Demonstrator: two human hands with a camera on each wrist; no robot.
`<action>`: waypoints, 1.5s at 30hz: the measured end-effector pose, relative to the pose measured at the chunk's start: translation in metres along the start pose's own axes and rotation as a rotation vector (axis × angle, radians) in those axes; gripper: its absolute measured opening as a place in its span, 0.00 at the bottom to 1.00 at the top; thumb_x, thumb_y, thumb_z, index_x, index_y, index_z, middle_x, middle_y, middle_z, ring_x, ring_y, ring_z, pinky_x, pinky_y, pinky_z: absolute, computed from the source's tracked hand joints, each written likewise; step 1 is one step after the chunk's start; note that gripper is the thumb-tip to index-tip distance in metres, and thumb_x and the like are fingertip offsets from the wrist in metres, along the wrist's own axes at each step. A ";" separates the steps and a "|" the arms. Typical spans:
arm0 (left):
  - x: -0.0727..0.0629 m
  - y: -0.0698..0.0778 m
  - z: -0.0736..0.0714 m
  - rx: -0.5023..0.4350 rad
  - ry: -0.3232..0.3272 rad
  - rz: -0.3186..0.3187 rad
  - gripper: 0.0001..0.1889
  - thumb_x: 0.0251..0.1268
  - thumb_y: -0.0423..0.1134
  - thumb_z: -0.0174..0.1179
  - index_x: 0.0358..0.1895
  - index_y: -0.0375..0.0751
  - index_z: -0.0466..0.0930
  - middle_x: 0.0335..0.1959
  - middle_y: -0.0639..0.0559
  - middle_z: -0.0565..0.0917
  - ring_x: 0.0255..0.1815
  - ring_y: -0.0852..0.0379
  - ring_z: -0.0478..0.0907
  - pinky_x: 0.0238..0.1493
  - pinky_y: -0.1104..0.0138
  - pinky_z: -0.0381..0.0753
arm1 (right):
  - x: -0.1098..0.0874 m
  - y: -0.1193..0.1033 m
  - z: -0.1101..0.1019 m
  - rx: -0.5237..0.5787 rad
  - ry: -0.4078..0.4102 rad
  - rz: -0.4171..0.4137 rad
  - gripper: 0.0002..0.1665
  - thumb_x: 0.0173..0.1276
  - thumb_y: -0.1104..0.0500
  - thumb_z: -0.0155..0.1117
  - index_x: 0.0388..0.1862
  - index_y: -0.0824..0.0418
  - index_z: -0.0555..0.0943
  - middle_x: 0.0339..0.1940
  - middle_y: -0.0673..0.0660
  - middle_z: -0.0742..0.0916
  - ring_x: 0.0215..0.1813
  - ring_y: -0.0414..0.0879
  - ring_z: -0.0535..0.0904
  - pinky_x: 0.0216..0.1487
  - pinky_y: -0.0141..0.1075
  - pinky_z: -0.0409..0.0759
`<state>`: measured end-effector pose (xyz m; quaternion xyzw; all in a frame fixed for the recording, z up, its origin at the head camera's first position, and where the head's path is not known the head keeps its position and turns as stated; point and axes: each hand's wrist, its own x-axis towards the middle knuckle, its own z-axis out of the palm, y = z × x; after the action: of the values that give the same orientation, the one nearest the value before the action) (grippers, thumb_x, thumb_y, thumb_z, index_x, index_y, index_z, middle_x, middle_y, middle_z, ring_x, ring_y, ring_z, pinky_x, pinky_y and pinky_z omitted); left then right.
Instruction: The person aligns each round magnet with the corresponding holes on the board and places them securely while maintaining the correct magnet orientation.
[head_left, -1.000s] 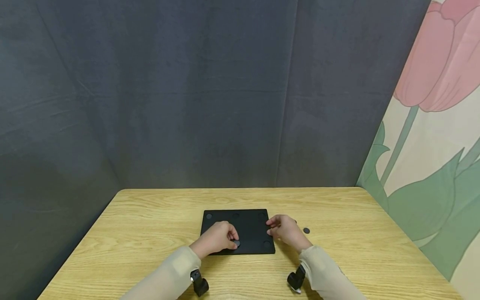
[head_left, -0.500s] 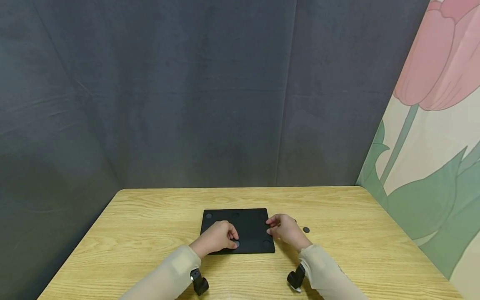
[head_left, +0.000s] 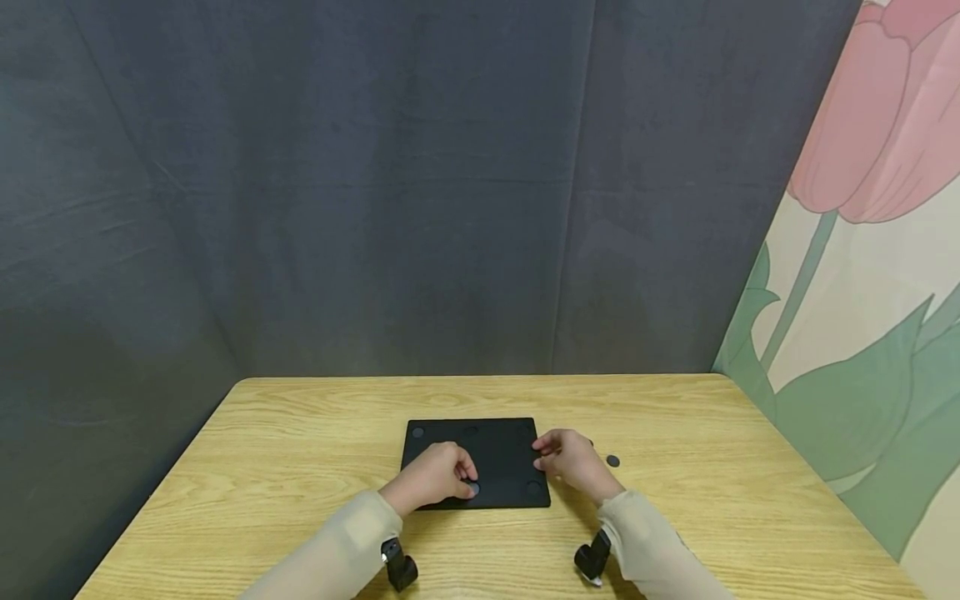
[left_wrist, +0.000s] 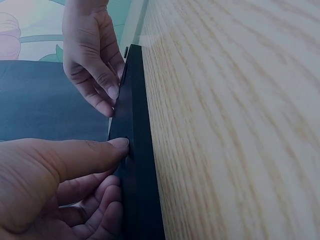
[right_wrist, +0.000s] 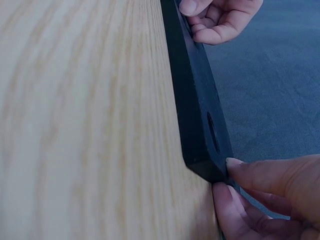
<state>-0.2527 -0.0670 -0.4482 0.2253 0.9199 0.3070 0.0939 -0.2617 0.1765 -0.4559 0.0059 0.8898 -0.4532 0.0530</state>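
Observation:
A flat black board point(head_left: 504, 457) with round recesses along its edges lies on the table. Near the middle of its front edge, my left hand point(head_left: 433, 477) holds a small dark disc point(head_left: 475, 487) at the board's surface. The thumb point(left_wrist: 119, 143) presses there, with the other fingers bent beside it. My right hand point(head_left: 574, 463) grips the board's right edge, thumb on the top face and a finger against the side. A round recess point(right_wrist: 213, 132) shows beside that thumb. Another disc point(head_left: 417, 432) sits in the back left corner. The left hand hides the board's front left.
A loose dark disc point(head_left: 612, 461) lies on the wooden table point(head_left: 315, 442) right of the board. Another dark bit point(head_left: 591, 443) peeks out behind the right hand. Dark curtain point(head_left: 405, 208) hangs behind the table, and a tulip-patterned cloth point(head_left: 862, 333) covers the right side.
Both hands stay in place at the board. The disc under the left thumb shows very slightly lower and flatter than a second ago.

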 end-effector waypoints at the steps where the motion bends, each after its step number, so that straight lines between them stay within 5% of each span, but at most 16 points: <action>1: 0.000 0.000 0.000 -0.001 -0.002 0.001 0.07 0.51 0.36 0.73 0.29 0.48 0.82 0.27 0.60 0.77 0.28 0.64 0.71 0.32 0.70 0.74 | 0.000 0.000 0.000 0.002 0.000 0.001 0.11 0.59 0.72 0.67 0.41 0.64 0.81 0.34 0.57 0.82 0.32 0.45 0.77 0.31 0.35 0.77; 8: 0.000 -0.002 -0.010 -0.077 -0.013 0.012 0.08 0.51 0.34 0.73 0.32 0.44 0.82 0.29 0.56 0.78 0.31 0.61 0.73 0.34 0.68 0.75 | -0.001 0.000 0.000 0.019 -0.008 0.010 0.12 0.59 0.71 0.68 0.42 0.64 0.81 0.35 0.57 0.81 0.32 0.45 0.77 0.31 0.35 0.76; 15: 0.001 -0.008 -0.035 -0.140 0.056 0.033 0.02 0.63 0.37 0.64 0.35 0.43 0.81 0.29 0.55 0.79 0.29 0.59 0.73 0.30 0.67 0.74 | -0.001 0.000 0.000 0.032 -0.010 0.009 0.12 0.59 0.72 0.67 0.42 0.65 0.81 0.35 0.57 0.81 0.32 0.45 0.78 0.31 0.35 0.77; 29: -0.012 -0.031 -0.081 -0.159 0.262 -0.122 0.03 0.67 0.38 0.60 0.38 0.45 0.82 0.34 0.54 0.81 0.37 0.57 0.76 0.35 0.64 0.75 | -0.002 0.000 0.001 0.040 -0.003 0.000 0.12 0.59 0.72 0.67 0.42 0.65 0.81 0.35 0.58 0.81 0.32 0.45 0.77 0.31 0.36 0.77; 45: -0.023 -0.058 -0.077 -0.150 0.283 -0.162 0.05 0.67 0.36 0.59 0.39 0.39 0.82 0.34 0.51 0.81 0.36 0.57 0.75 0.37 0.63 0.75 | 0.000 0.000 0.001 0.022 -0.006 0.000 0.11 0.59 0.72 0.67 0.41 0.65 0.81 0.35 0.57 0.81 0.31 0.45 0.77 0.32 0.35 0.77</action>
<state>-0.2773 -0.1595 -0.4211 0.0973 0.9136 0.3948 0.0043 -0.2618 0.1758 -0.4570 0.0052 0.8847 -0.4629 0.0555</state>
